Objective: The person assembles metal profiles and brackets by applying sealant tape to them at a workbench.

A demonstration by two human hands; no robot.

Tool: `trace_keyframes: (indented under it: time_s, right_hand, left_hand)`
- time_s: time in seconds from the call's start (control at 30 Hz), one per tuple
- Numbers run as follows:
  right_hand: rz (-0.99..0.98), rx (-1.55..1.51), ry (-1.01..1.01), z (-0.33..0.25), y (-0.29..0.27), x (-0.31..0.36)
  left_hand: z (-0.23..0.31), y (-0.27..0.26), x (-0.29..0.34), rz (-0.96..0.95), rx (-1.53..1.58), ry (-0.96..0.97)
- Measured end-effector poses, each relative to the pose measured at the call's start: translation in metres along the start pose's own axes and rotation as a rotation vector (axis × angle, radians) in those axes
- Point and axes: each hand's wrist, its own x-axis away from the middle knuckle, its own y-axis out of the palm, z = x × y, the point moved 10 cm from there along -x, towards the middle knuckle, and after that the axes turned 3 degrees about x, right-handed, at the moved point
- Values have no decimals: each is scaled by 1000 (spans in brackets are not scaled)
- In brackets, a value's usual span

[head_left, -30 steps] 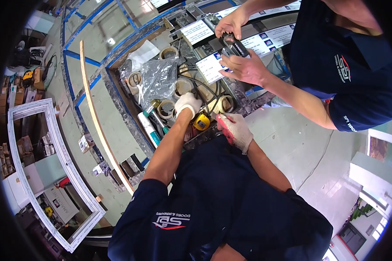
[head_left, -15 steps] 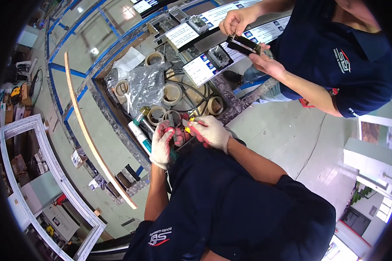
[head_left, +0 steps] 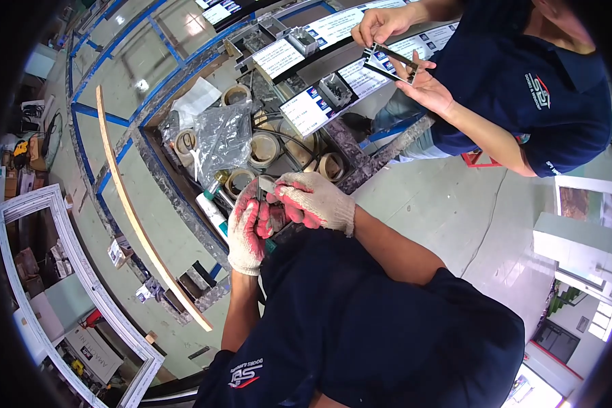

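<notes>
My left hand [head_left: 247,234], in a white knitted glove with a red palm, has its fingers bent and closed around a small piece that I cannot make out. A thin grey edge shows at its fingertips. My right hand [head_left: 317,202], gloved alike, is pinched close against the left one, and its fingers hide what they grip. Both hands are over the near edge of a tray of supplies. Just beyond them lie rolls of tape [head_left: 265,147], a crumpled clear plastic bag [head_left: 222,139] and a white and teal tube [head_left: 212,212].
Across the bench, a co-worker's hands hold a dark, open-framed profile piece [head_left: 392,62]. Printed sheets [head_left: 317,109] carry small metal profile samples [head_left: 336,88]. A long wooden strip [head_left: 132,207] stands at left, beside a white window frame [head_left: 30,299]. Black cable [head_left: 299,139] coils in the tray.
My hands have come closer together, and the right one has moved left and slightly up. The yellow thing at my right fingers no longer shows. The co-worker has turned the profile piece.
</notes>
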Motion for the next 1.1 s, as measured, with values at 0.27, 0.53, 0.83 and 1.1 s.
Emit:
trace_keyframes:
  time_s: [0.27,0.53,0.83,1.1]
  right_hand:
    - [0,-142,-39,-4,-6,5]
    - [4,-211,-82,-17,-3,8]
    - [-33,-152,-45,-14,12,-1]
    - [-18,-126,-13,-8,17,-9]
  left_hand:
    - [12,22,4,-132,-28,36]
    - [19,42,14,-198,22,14]
    - [28,41,26,-46,-99,46]
    - [35,49,25,-179,-23,108]
